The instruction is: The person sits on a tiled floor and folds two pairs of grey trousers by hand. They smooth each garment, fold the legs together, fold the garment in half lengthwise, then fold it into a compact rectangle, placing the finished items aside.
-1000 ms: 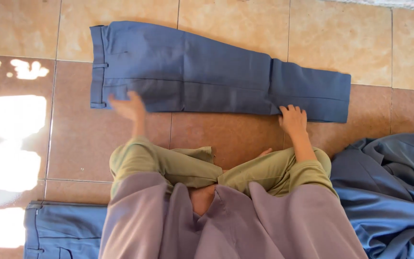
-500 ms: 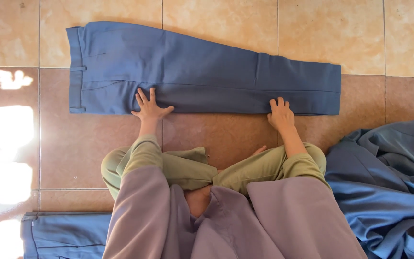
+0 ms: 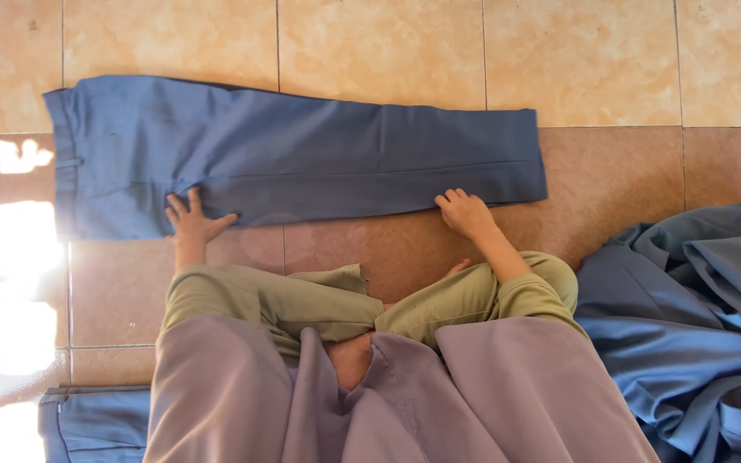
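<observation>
A pair of blue trousers (image 3: 302, 159) lies flat on the tiled floor (image 3: 473, 60), folded lengthwise, waistband to the left and leg hems to the right. My left hand (image 3: 190, 221) rests flat with fingers spread on the near edge of the trousers below the seat area. My right hand (image 3: 466, 212) presses on the near edge close to the leg hems, its fingers curled on the cloth. Both arms wear olive green sleeves. Neither hand holds anything lifted.
A heap of crumpled blue garments (image 3: 688, 317) lies on the floor at the right. Another folded blue garment (image 3: 92, 422) shows at the bottom left corner. Mauve cloth (image 3: 388, 403) covers my lap. Bright sunlight patches (image 3: 6, 283) fall on the left tiles.
My left hand has moved down from over the trousers to lie flat on their near edge. My right hand stays near the hems. The view has shifted, so the trousers sit further left.
</observation>
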